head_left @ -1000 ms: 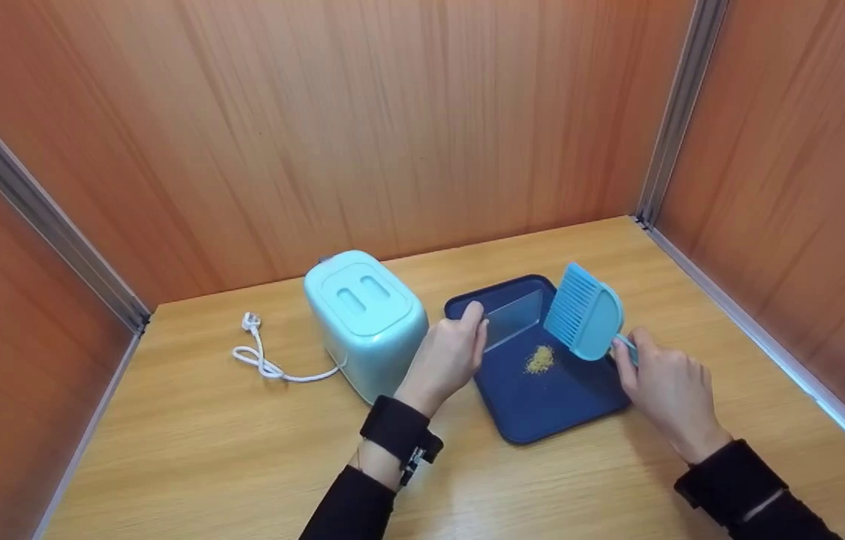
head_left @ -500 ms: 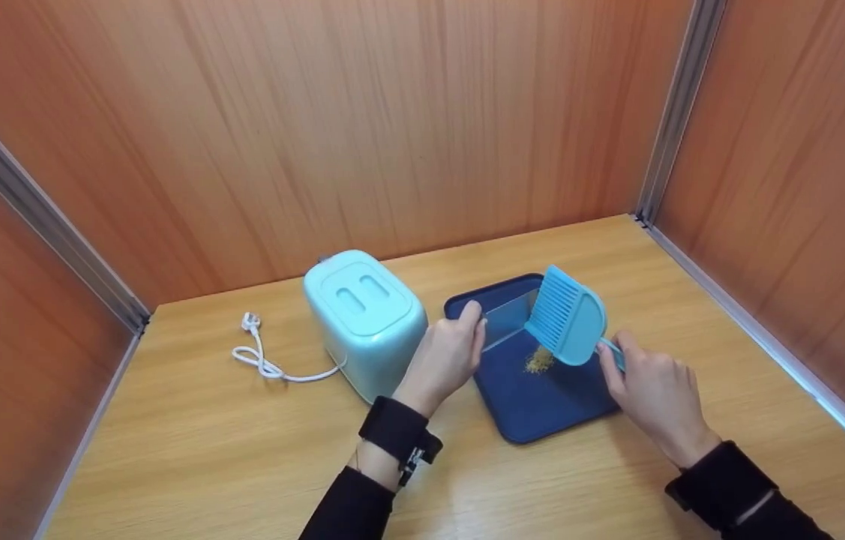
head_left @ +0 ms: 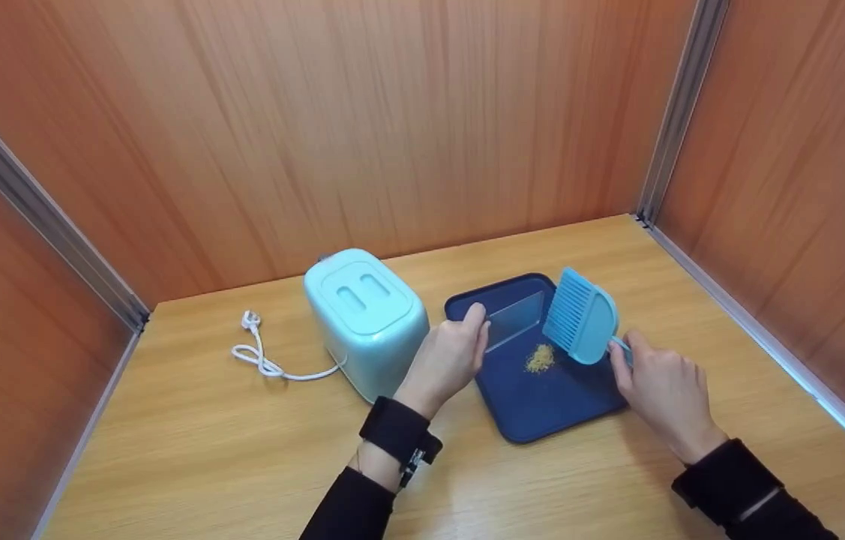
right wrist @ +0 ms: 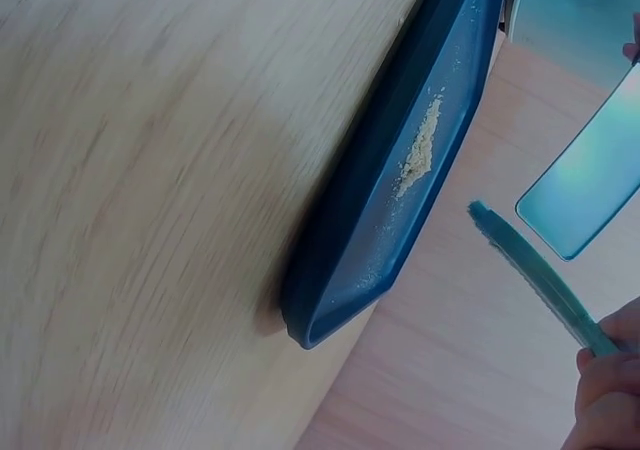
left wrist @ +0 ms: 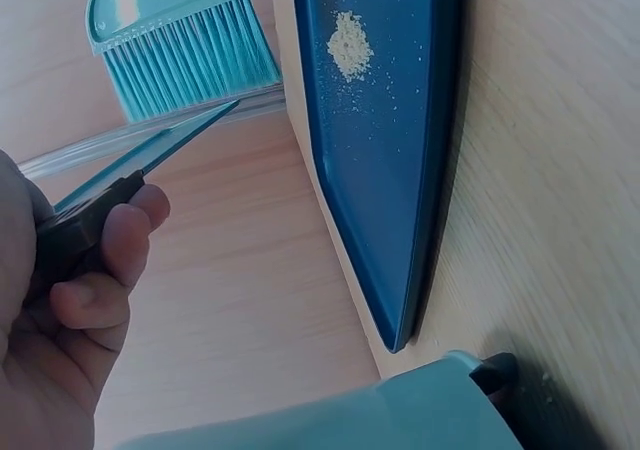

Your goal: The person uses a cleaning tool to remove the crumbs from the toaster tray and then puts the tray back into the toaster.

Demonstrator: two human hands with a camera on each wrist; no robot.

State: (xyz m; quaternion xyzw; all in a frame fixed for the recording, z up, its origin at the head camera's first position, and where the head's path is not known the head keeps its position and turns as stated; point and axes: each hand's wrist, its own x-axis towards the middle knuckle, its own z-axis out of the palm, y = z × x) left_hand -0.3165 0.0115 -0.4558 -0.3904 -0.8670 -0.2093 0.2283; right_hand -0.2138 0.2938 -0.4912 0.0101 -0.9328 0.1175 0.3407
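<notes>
My left hand (head_left: 446,360) grips the dark handle of a scraper with a flat, shiny rectangular blade (head_left: 516,322), raised above a dark blue tray (head_left: 519,412). To the right, my right hand (head_left: 669,386) holds a light blue hand brush (head_left: 593,326) by its thin handle, its bristles angled toward the blade. A small heap of pale yellow crumbs (head_left: 540,359) lies on the tray below both tools. In the right wrist view the brush (right wrist: 540,270) and blade (right wrist: 590,170) are close but apart. Fine crumbs (left wrist: 349,46) are scattered round the heap in the left wrist view.
A light blue toaster (head_left: 385,352) with a lid stands just left of the tray, close to my left forearm. Its white cord and plug (head_left: 261,356) lie on the wooden table (head_left: 242,450). Wood-grain panels (head_left: 422,135) enclose the back and sides.
The brush moved left, across the blade's end, half a second ago, then back right. My left hand and the scraper stay nearly still, and the crumb heap looks the same.
</notes>
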